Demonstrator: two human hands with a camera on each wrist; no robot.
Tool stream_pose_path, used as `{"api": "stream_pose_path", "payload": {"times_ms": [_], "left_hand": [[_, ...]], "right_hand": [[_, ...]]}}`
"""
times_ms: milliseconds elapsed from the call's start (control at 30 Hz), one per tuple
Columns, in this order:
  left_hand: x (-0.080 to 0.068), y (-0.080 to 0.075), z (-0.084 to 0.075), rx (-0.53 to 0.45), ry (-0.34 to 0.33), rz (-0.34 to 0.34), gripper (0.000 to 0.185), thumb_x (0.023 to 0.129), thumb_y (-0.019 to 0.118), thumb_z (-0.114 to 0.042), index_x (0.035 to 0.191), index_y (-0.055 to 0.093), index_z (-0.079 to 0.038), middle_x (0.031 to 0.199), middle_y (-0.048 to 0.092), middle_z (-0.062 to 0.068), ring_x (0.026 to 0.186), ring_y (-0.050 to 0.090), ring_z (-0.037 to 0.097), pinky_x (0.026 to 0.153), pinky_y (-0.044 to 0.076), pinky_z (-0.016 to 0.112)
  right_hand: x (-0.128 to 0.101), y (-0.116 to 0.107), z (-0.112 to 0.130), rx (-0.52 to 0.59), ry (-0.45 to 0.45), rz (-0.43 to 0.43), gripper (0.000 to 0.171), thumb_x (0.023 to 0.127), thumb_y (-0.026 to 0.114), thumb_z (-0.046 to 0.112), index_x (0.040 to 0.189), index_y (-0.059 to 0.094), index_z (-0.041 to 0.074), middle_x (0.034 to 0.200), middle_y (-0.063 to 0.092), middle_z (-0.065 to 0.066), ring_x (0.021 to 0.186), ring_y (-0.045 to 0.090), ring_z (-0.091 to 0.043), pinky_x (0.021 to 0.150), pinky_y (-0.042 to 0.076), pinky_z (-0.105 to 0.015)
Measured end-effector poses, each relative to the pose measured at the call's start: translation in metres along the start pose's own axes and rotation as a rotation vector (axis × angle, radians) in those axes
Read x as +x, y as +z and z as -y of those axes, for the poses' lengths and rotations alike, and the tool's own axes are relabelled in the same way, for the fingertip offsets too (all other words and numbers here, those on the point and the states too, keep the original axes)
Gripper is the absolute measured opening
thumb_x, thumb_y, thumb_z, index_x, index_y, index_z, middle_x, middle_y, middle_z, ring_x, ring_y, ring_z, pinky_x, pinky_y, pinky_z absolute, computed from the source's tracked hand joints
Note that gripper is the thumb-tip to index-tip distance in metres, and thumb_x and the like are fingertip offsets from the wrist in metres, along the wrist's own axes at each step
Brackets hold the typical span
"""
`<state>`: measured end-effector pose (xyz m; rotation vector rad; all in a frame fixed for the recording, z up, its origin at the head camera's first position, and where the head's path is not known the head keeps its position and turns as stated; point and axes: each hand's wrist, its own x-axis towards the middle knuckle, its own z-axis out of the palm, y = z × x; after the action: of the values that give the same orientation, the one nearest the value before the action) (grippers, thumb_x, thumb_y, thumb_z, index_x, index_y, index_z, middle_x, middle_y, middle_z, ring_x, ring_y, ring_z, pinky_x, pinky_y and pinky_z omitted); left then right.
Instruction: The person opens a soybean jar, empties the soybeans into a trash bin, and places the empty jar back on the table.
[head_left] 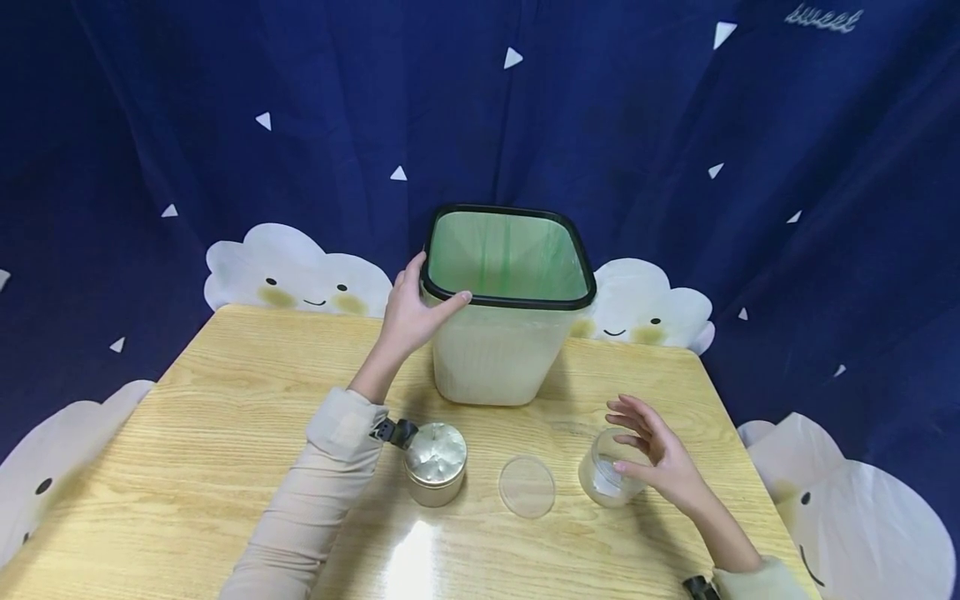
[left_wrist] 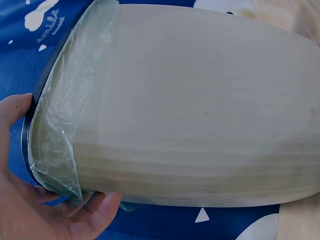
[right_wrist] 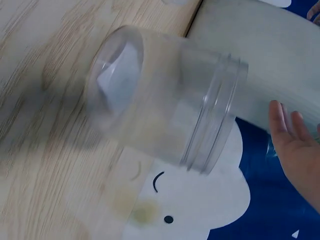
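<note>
A whitish trash bin with a black rim and a greenish liner stands upright at the table's back. My left hand holds its front left corner, the thumb on the black rim and the fingers along the outer side. The liner's folded edge shows in the left wrist view. My right hand hovers by a clear jar, fingers spread and slightly bent, apart from it in the right wrist view. The jar has no lid on, and a piece of white paper lies at its bottom.
A clear round lid lies flat on the wooden table left of the jar. Farther left, near my left forearm, stands a round can with a silvery top. Behind the table hangs a dark blue curtain with clouds and triangles.
</note>
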<state>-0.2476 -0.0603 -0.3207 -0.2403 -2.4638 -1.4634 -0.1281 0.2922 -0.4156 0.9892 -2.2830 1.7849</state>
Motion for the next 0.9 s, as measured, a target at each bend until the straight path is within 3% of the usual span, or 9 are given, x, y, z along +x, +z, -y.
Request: {"api": "stream_pose_path", "payload": {"times_ms": [300,500,733,900], "left_hand": [[0.0,0.0,0.0,-0.002,0.006,-0.002,0.087,0.076,0.068,-0.044,0.143,0.025,-0.008,0.139,0.032,0.017,0.127,0.032,0.03,0.101,0.028,0.044],[-0.001,0.0,0.0,-0.006,0.008,-0.002,0.087,0.075,0.068,-0.044,0.143,0.025,-0.008,0.139,0.033,0.017,0.127,0.032,0.03,0.101,0.029,0.044],[-0.001,0.0,0.0,-0.006,0.011,-0.007,0.088,0.075,0.068,-0.044,0.143,0.025,-0.009,0.139,0.033,0.017,0.127,0.032,0.03,0.101,0.029,0.044],[-0.001,0.0,0.0,-0.005,0.012,-0.006,0.088,0.074,0.069,-0.044,0.143,0.026,-0.008,0.139,0.033,0.018,0.127,0.032,0.03,0.101,0.029,0.044]], "right_hand": [[0.008,0.018,-0.003,-0.002,0.035,0.05,0.082,0.07,0.063,-0.022,0.139,0.02,-0.009,0.135,0.041,-0.005,0.119,0.044,-0.025,0.087,0.044,-0.029],[0.013,0.028,-0.007,-0.075,0.057,0.049,0.084,0.069,0.069,-0.014,0.138,0.023,-0.008,0.133,0.043,-0.004,0.116,0.045,-0.029,0.084,0.046,-0.032],[0.018,0.044,-0.02,-0.152,0.072,0.058,0.086,0.068,0.075,-0.005,0.139,0.027,-0.001,0.131,0.043,-0.017,0.113,0.045,-0.039,0.081,0.047,-0.038],[0.023,0.058,-0.024,-0.186,0.072,0.066,0.089,0.065,0.078,-0.002,0.138,0.027,-0.005,0.128,0.043,-0.025,0.11,0.044,-0.045,0.08,0.047,-0.042]]}}
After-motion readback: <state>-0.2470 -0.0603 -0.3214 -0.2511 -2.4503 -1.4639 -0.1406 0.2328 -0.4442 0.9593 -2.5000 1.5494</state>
